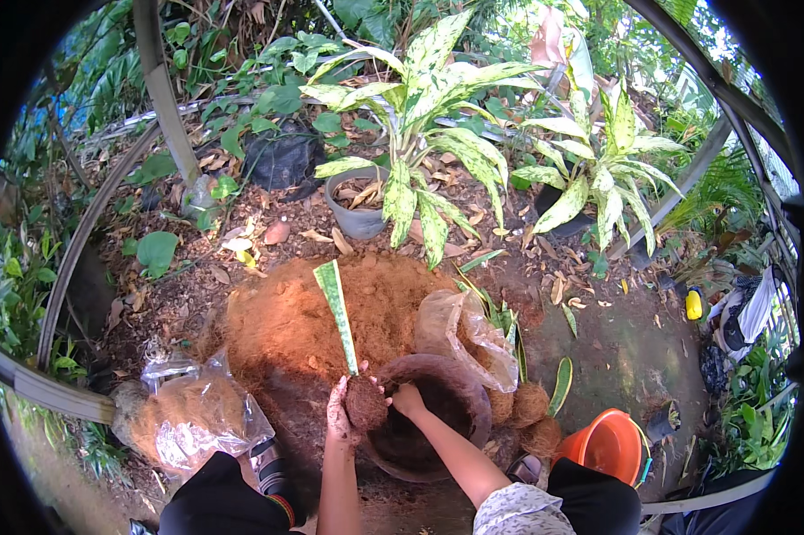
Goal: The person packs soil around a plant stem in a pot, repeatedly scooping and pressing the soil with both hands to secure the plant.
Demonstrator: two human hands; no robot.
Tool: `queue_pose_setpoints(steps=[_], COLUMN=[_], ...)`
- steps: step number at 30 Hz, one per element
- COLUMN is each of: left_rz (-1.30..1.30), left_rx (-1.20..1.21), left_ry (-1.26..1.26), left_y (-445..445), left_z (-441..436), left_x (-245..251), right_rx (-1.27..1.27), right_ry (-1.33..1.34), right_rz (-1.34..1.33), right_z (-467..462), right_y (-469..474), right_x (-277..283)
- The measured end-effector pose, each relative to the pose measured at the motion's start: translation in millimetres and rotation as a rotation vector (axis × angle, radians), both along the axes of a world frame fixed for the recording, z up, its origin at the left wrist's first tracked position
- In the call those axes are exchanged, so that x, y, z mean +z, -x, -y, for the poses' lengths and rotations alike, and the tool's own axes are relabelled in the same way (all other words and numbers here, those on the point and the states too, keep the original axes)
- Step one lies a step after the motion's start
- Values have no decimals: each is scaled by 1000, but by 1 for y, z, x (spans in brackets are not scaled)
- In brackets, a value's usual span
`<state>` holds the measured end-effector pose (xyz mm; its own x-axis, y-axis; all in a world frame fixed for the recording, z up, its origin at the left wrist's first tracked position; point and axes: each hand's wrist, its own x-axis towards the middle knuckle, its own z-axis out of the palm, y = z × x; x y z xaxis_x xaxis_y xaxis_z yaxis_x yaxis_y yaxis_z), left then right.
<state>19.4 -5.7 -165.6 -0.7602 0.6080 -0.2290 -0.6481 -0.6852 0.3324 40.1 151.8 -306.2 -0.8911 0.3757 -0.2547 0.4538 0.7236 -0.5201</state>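
My left hand (pixel 339 414) is wrapped around a brown coconut-fibre ball (pixel 366 403), its fingertips showing on the far side. A single snake plant leaf (pixel 337 311), mottled green with pale edges, stands up from the top of that ball. Close to the ball's right side, over a wide round basin (pixel 480 394), is my right hand (pixel 408 400) with its fingers bent. Its fingertips are turned away, so whether they pinch anything is hidden. Dark material lines the inside of the basin. Several finished-looking fibre balls (pixel 530 404) sit against the basin's right side, near more snake plant leaves (pixel 562 386).
A heap of coir (pixel 295 314) lies beyond the basin. Clear plastic bags of fibre stand left (pixel 201 414) and right (pixel 472 334). An orange bucket (pixel 602 441) is by my right knee. Potted variegated plants (pixel 358 210) stand farther back among metal frame bars (pixel 164 100).
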Motion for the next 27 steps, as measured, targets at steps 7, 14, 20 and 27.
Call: queue_pose_setpoints(steps=[7,14,20,27], left_rz=[-13,80,36,32], left_rx=[-25,-23,-33,-13], left_ry=[49,-12,10,63], left_y=[2,0,0,1], left_z=[1,3,3,4], left_x=[-8,-9,-10,-8], right_rx=[215,357,341,334], right_ry=[777,734,81,217], right_rz=[88,675,393,-92], right_z=[32,22,-1,20], right_y=[6,-5,9,14], right_x=[-37,-4,30,-83])
